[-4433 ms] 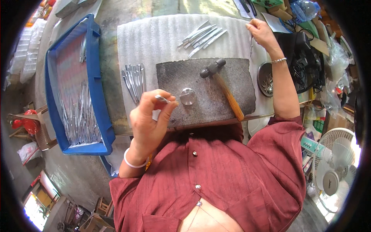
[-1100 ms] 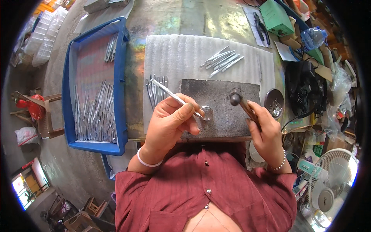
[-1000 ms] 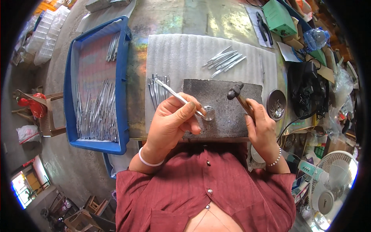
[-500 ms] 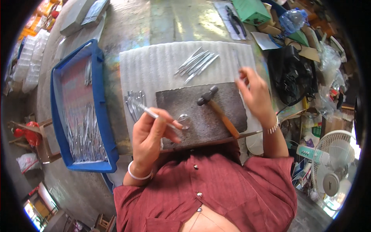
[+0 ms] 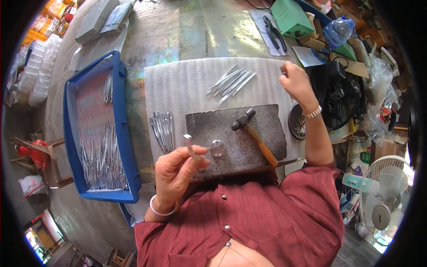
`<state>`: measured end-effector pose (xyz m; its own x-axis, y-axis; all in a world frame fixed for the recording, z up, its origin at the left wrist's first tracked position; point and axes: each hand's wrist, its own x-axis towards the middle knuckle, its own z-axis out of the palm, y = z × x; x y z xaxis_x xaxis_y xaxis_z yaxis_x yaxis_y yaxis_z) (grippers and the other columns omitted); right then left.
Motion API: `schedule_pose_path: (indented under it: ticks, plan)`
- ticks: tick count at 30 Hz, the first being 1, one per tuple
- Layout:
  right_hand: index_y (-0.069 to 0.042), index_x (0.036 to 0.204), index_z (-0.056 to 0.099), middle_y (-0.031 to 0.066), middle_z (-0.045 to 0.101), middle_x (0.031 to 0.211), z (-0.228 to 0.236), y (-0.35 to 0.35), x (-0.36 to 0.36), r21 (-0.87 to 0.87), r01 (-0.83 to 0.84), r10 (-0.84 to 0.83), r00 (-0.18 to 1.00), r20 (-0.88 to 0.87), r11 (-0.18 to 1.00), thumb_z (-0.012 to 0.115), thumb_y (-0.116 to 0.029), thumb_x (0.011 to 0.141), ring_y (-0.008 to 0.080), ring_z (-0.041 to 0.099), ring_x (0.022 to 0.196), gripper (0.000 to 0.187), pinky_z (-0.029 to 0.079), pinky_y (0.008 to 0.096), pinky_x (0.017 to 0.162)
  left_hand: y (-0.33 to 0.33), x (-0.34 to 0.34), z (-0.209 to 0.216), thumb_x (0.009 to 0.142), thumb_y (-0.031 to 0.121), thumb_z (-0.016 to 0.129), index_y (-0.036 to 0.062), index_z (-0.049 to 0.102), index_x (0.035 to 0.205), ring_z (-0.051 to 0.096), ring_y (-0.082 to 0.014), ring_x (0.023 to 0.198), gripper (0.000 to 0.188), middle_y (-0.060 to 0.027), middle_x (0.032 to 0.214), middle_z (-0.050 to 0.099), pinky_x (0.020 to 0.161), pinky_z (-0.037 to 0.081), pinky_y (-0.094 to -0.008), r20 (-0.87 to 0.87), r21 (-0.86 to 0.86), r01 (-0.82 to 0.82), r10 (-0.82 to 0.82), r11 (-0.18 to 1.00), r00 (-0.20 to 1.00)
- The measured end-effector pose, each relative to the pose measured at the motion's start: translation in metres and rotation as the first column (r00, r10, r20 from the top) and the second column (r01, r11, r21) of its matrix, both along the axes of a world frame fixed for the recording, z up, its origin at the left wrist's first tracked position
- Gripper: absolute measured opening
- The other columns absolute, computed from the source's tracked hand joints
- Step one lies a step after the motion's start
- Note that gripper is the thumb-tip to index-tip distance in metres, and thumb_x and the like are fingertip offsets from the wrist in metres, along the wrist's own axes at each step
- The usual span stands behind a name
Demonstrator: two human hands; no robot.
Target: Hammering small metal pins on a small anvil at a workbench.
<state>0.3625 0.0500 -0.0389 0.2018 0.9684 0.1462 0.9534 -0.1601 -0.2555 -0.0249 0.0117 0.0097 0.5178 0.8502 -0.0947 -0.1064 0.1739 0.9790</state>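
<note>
My left hand [image 5: 175,171] is closed on a slim silvery metal rod [image 5: 189,141], which points up from the fingertips over the near left edge of a dark flat slab [image 5: 231,129]. Beside those fingers on the slab lies a small round shiny disc [image 5: 217,148]. A hammer [image 5: 258,142] with a wooden handle rests on the slab's right part. My right hand [image 5: 297,84] is closed above the far right of the white foam sheet [image 5: 178,80]; what its fingertips grip, if anything, cannot be made out. Similar rods lie in a loose pile [image 5: 233,83] and a left bunch [image 5: 163,131].
At left stands a blue tray [image 5: 121,120] with many metal rods. A round dark dish [image 5: 293,120] of small metallic pieces sits under my right forearm. Farther back are pliers [image 5: 273,33], a green box [image 5: 291,20] and a grey block [image 5: 97,21]. A fan [image 5: 384,191] stands at right.
My right hand has moved farther back and its fingers have closed. In my left hand the rod has swung more upright. The view has shifted slightly.
</note>
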Motion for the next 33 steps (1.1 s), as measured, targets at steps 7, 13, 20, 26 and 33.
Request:
schedule_pose_path:
  ticks: [7,13,20,26,33]
  plan:
    - [0.001,0.086,0.056,0.0116,0.055,0.071,0.11,-0.083,-0.115,-0.013,-0.238,0.147,0.638,-0.756,0.971,0.059,-0.006,0.083,0.0209,0.056,0.061,0.008,0.043,0.0274,0.056,-0.005,0.024,-0.004,0.088,-0.002,0.058,-0.0017,0.058,0.116,0.063,-0.0103,0.082,0.028,-0.0076,0.092,0.066,0.073,0.049,-0.0215,0.057,-0.063,0.106,-0.102,0.992,0.993]
    - [0.001,0.087,0.06,0.0097,0.057,0.073,0.09,-0.094,-0.17,0.173,-0.323,0.317,0.473,-0.822,0.931,0.065,0.0,0.079,0.0186,0.059,0.061,0.009,0.045,0.0277,0.054,-0.011,0.029,-0.01,0.085,0.001,0.063,-0.0023,0.062,0.106,0.064,-0.0128,0.079,0.022,-0.0097,0.087,0.066,0.068,0.05,-0.023,0.018,0.115,0.145,-0.148,0.983,0.989]
    - [0.002,0.09,0.06,0.009,0.062,0.075,0.075,-0.094,-0.181,0.377,-0.271,0.464,0.493,-0.735,0.886,0.067,0.002,0.078,0.0125,0.056,0.06,0.014,0.042,0.0219,0.052,-0.017,0.026,-0.004,0.083,0.0,0.064,0.0003,0.062,0.104,0.065,-0.0129,0.075,0.021,-0.0099,0.087,0.067,0.066,0.05,-0.0236,-0.021,0.204,0.126,-0.124,0.971,0.992]
    - [0.002,0.088,0.061,0.0093,0.063,0.073,0.074,-0.095,-0.186,0.381,-0.231,0.446,0.473,-0.76,0.895,0.068,0.002,0.077,0.0118,0.057,0.058,0.013,0.042,0.0212,0.05,-0.018,0.025,-0.002,0.082,0.0,0.065,0.0003,0.061,0.099,0.066,-0.0167,0.072,0.018,-0.0108,0.084,0.067,0.062,0.051,-0.0253,-0.064,0.297,0.148,-0.135,0.943,0.989]
    - [0.002,0.081,0.058,0.007,0.06,0.066,0.073,-0.097,-0.183,0.234,-0.271,0.34,0.466,-0.817,0.934,0.068,-0.002,0.079,0.0108,0.06,0.057,0.011,0.046,0.0235,0.05,-0.018,0.025,-0.002,0.081,0.0,0.066,0.0006,0.058,0.097,0.066,-0.0195,0.065,0.018,-0.0126,0.075,0.063,0.056,0.049,-0.0271,-0.136,0.308,0.221,-0.187,0.925,0.973]
